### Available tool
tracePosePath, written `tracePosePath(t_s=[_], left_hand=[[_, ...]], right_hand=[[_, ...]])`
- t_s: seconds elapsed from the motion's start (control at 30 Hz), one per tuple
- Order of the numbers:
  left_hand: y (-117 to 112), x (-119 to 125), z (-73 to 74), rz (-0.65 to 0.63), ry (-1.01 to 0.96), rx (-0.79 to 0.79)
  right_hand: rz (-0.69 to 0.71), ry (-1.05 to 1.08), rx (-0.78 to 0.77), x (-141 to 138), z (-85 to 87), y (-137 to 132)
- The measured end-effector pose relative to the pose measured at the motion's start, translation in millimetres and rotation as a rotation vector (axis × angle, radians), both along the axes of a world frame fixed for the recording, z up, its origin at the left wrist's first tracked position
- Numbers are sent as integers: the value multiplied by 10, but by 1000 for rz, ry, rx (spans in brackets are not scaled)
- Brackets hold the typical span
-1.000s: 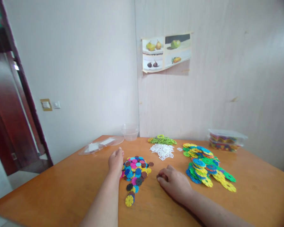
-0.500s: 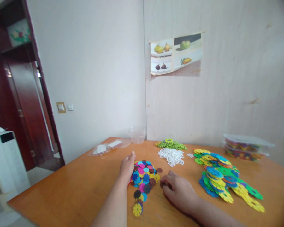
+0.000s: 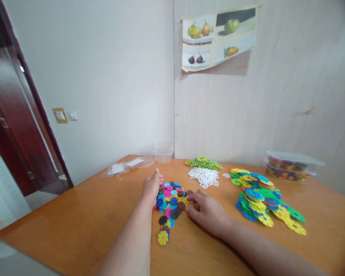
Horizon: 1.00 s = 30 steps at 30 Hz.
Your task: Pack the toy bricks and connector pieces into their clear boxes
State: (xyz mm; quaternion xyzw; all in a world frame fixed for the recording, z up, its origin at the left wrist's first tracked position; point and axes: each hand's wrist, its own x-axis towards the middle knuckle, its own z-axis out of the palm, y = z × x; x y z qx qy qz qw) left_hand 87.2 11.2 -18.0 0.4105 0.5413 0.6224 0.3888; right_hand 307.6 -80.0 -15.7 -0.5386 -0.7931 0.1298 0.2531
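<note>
A pile of small notched plastic discs in pink, blue, yellow, brown and black lies on the table between my hands. My left hand stands on edge against the pile's left side, fingers stretched forward, holding nothing. My right hand rests on the table at the pile's right edge. Its fingers are bent, with the thumb apart from them, and the fingertips reach a brown disc. A short row of discs trails toward me, ending in a stack with a yellow disc in front.
Larger flower-shaped discs are heaped on the right. White lattice pieces and green pieces lie behind. Clear lids and a clear tub stand at the back left. Lidded boxes sit back right by the wall.
My right hand has moved left from beside the pile to its edge, and the brown disc under it is now against the pile. My left hand stays by the pile. The view has tilted down.
</note>
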Motion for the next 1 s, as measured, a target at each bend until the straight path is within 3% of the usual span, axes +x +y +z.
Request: tracePosePath(t_s=[0.2, 0.43, 0.53, 0.7, 0.83, 1.0], left_hand=[[-14, 52, 20, -26, 1, -20], [-7, 68, 37, -16, -8, -29], [-5, 62, 48, -11, -9, -52], [5, 38, 73, 16, -13, -107], [6, 26, 91, 30, -30, -117], [-16, 29, 112, 35, -22, -131]], right_hand=[[14, -22, 48, -204, 0, 33], [12, 15, 3, -220, -52, 94], [2, 81, -99, -155, -33, 136], [93, 302, -429, 131, 73, 231], [178, 261, -431, 324, 139, 240], [273, 145, -403, 363, 86, 202]])
